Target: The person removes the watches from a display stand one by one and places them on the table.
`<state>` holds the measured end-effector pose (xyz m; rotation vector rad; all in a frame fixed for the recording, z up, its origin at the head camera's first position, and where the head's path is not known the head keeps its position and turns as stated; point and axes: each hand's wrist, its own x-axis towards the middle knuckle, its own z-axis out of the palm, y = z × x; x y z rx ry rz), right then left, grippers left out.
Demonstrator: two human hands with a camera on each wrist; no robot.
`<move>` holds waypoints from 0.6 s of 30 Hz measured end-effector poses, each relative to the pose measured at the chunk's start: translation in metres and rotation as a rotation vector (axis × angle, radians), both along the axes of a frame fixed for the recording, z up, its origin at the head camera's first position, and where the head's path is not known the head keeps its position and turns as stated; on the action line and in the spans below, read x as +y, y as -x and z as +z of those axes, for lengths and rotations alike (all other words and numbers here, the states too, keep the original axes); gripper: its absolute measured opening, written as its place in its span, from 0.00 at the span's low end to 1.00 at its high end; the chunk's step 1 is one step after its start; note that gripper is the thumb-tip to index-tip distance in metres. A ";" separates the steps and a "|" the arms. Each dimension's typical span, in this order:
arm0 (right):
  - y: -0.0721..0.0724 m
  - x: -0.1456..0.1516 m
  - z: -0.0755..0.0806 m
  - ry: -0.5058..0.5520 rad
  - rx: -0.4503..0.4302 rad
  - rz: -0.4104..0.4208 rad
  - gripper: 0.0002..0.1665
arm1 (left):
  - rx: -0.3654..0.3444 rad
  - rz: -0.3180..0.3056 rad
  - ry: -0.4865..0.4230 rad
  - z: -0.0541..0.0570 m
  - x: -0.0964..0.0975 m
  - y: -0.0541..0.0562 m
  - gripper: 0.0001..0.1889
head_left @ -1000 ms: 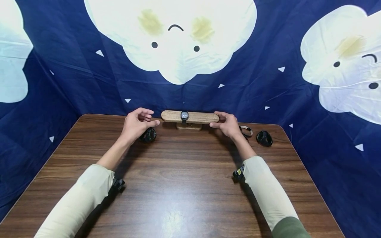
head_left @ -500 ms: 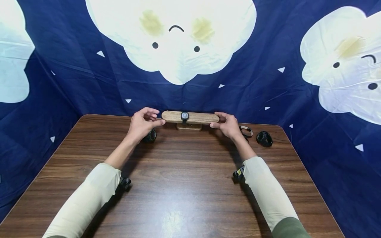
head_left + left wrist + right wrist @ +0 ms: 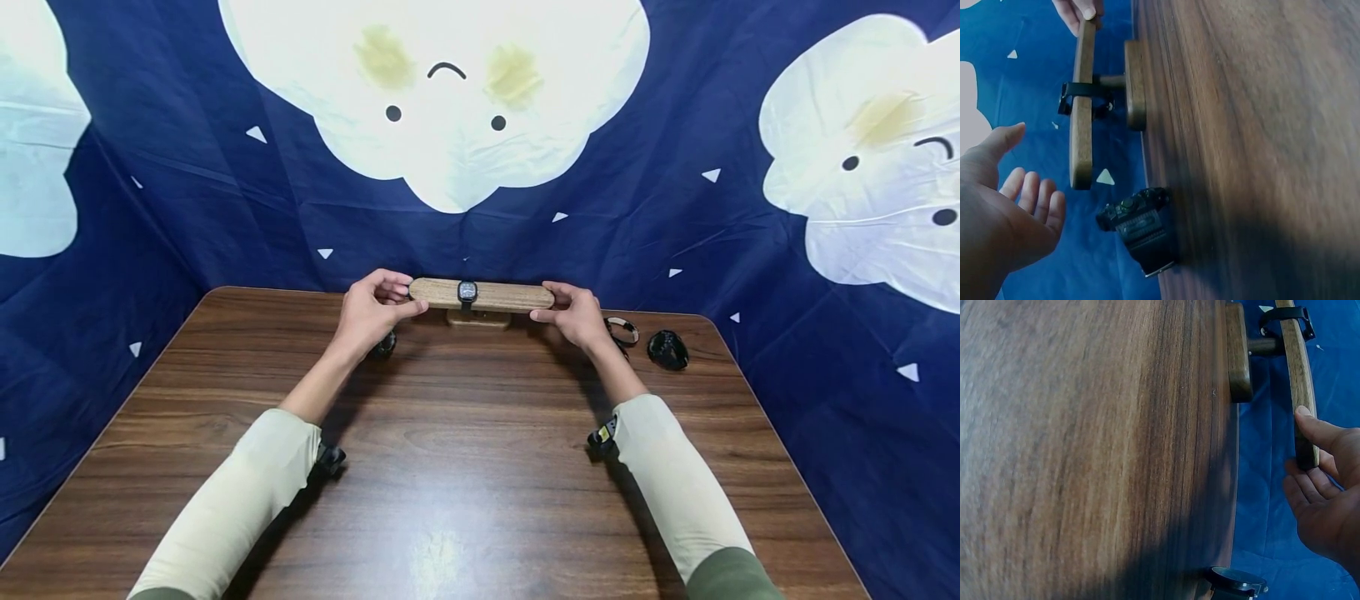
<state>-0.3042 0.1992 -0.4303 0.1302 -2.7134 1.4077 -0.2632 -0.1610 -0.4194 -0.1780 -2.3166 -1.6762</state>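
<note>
A wooden watch stand [image 3: 510, 296] stands at the table's back edge, its horizontal bar on a short post and base [image 3: 1135, 87]. A square-faced black watch [image 3: 467, 292] is strapped around the bar. My right hand [image 3: 576, 318] pinches the bar's right end, thumb on the near side and fingers behind and below. My left hand [image 3: 366, 315] is at the bar's left end, thumb and fingers spread on either side of it. In the left wrist view, a small gap shows between those fingertips and the bar. Past my left wrist, a dark watch [image 3: 1147, 234] is partly hidden in the head view.
To the right of my right wrist lie a dark looped band [image 3: 622, 332] and a black round-faced watch [image 3: 667, 350]. The brown wood-grain table [image 3: 480, 433] ends just behind the stand. A navy cloth with white clouds [image 3: 247, 200] hangs close behind it.
My left hand has moved to the right, up to the bar's left end, covering more of the watch beside it. My right hand keeps its hold on the other end.
</note>
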 end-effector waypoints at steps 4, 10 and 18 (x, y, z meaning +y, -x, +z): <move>0.001 0.000 -0.001 -0.001 -0.003 0.001 0.42 | -0.009 0.004 -0.001 -0.002 0.005 0.000 0.26; 0.000 0.000 0.000 0.004 0.002 0.001 0.42 | -0.018 0.011 0.010 -0.004 0.009 0.002 0.26; 0.000 0.000 0.000 0.007 0.006 0.008 0.42 | -0.011 0.004 0.002 -0.004 0.015 0.004 0.26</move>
